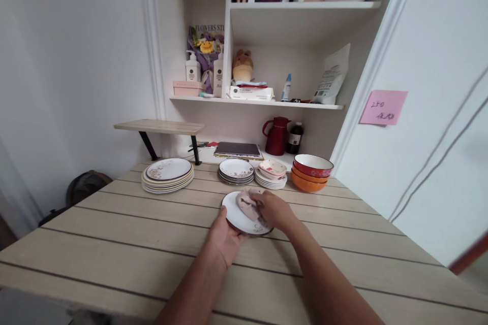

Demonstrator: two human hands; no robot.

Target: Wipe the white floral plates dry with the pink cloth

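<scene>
A white plate (233,209) with a dark rim and a floral print is held tilted over the wooden table. My left hand (224,236) grips its near left edge, thumb on the rim and fingers underneath. In my right hand (272,208) is a bunched pinkish cloth (247,205), pressed on the plate's upper face. Behind the plate stands a stack of small dark-rimmed plates (236,168). Just right of that stack, pink bowls (272,167) rest on small white plates (271,182).
Larger plates (168,172) are stacked at the left, near a small raised wooden shelf (160,126). Red and orange bowls (310,175) are stacked at the right. Along the back stand a closed laptop (237,149), a red jug (277,136) and a dark bottle (295,138).
</scene>
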